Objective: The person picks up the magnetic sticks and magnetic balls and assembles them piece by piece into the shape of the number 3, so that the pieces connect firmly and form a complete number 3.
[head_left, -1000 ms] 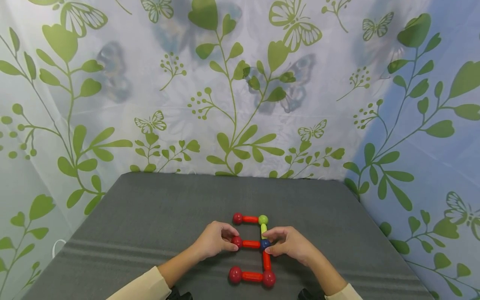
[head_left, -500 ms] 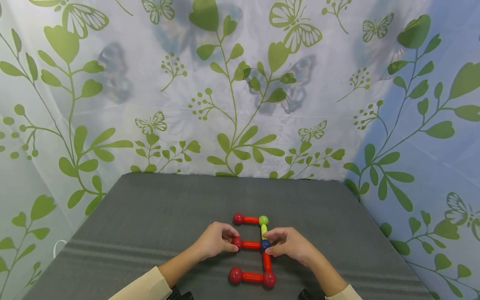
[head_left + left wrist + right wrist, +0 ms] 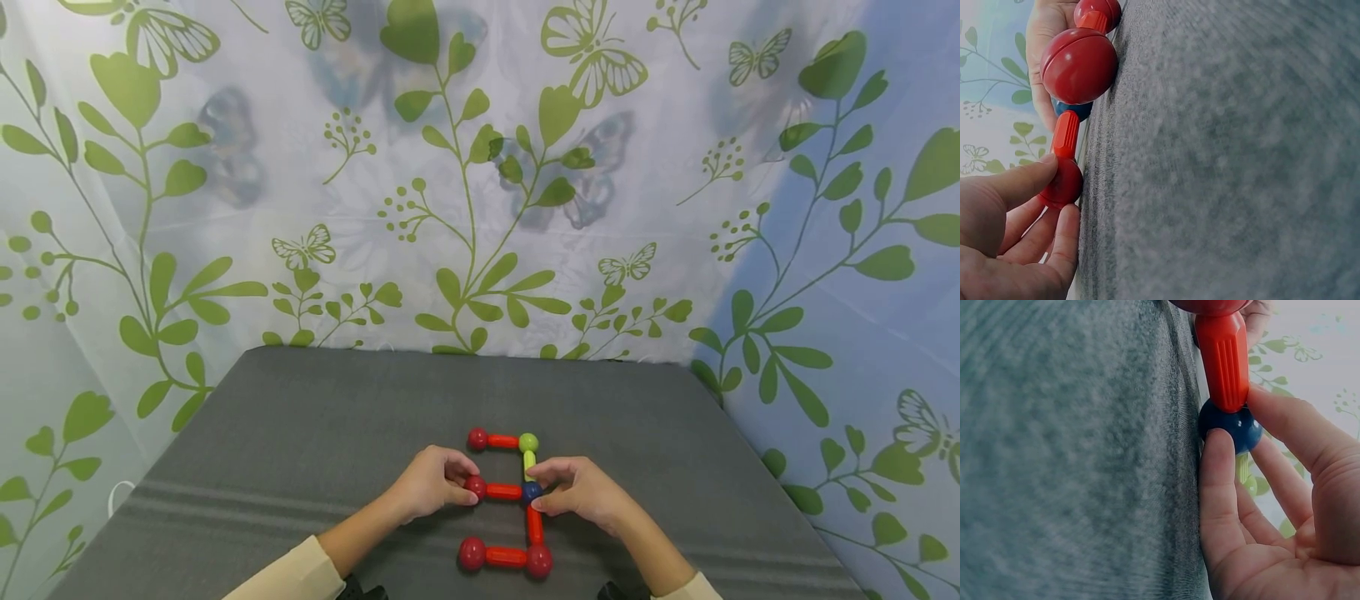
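Observation:
A figure of balls joined by short rods lies on the grey cloth, its three arms pointing left. My left hand (image 3: 437, 482) pinches the red ball (image 3: 1065, 184) at the end of the middle arm, thumb on one side and fingertips on the other. At the junction, my right hand (image 3: 576, 492) holds the blue ball (image 3: 1230, 425) between thumb and fingers. A red rod (image 3: 504, 492) links these two balls. Beyond the blue ball a yellow-green rod (image 3: 529, 463) leads to a lime ball (image 3: 528, 442); nearer me, another red rod (image 3: 535, 527) runs to a red corner ball (image 3: 538, 561).
The far arm ends in a red ball (image 3: 477, 439), the near arm in a larger red ball (image 3: 472, 553). Grey cloth covers the table (image 3: 337, 408). Behind it hangs a curtain (image 3: 360, 183) printed with leaves and butterflies.

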### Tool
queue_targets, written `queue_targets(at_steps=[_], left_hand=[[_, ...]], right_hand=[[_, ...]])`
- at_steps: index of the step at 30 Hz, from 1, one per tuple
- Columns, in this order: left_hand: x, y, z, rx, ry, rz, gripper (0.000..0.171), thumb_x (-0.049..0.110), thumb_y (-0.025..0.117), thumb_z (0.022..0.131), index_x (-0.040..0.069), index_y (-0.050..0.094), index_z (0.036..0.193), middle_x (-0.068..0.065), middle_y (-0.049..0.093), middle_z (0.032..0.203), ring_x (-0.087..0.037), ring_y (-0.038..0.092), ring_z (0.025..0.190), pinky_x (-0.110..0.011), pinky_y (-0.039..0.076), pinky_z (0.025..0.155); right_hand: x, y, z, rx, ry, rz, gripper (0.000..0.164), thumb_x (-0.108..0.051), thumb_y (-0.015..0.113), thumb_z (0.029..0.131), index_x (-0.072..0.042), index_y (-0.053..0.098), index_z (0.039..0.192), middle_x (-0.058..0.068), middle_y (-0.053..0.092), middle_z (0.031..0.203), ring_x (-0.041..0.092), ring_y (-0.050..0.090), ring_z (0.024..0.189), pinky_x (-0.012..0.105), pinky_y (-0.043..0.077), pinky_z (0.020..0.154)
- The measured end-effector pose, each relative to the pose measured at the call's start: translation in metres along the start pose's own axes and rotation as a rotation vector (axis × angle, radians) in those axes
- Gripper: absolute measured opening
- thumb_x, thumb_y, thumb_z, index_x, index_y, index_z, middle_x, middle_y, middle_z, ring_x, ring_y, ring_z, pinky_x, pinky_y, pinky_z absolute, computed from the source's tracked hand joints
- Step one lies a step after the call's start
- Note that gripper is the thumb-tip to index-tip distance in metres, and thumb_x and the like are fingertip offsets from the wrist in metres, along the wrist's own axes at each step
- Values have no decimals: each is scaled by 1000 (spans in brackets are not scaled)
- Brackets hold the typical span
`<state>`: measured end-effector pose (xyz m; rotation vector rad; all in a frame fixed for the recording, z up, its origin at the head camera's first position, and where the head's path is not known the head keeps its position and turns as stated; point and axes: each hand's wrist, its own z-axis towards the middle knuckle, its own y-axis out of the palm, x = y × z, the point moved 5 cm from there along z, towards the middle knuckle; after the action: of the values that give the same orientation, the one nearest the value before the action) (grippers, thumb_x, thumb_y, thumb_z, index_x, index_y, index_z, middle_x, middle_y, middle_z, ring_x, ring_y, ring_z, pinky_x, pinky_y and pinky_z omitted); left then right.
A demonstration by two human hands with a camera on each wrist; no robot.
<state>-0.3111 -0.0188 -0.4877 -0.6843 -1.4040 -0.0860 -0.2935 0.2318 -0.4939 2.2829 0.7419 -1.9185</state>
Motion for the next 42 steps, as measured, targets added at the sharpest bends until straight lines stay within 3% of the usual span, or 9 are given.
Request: queue_targets(at_steps=[22, 42], left_hand=[[-3, -5, 5, 25, 32, 77, 28, 4, 89, 76, 5, 76, 101, -6, 76, 92, -15, 66, 78, -25, 52, 61], [-8, -12, 12, 44, 1, 109, 27, 6, 87, 79, 9, 75, 103, -2, 73, 91, -14, 65, 77, -29, 54, 59]], right_hand=[[0, -1, 10, -2, -11, -40, 53, -10, 85, 82, -2, 68, 131, 13, 66, 114, 19, 70, 86, 36, 62, 79], [-5, -4, 21, -10, -37, -58, 53, -11, 85, 83, -1, 67, 131, 14, 65, 115, 19, 71, 87, 35, 62, 80]])
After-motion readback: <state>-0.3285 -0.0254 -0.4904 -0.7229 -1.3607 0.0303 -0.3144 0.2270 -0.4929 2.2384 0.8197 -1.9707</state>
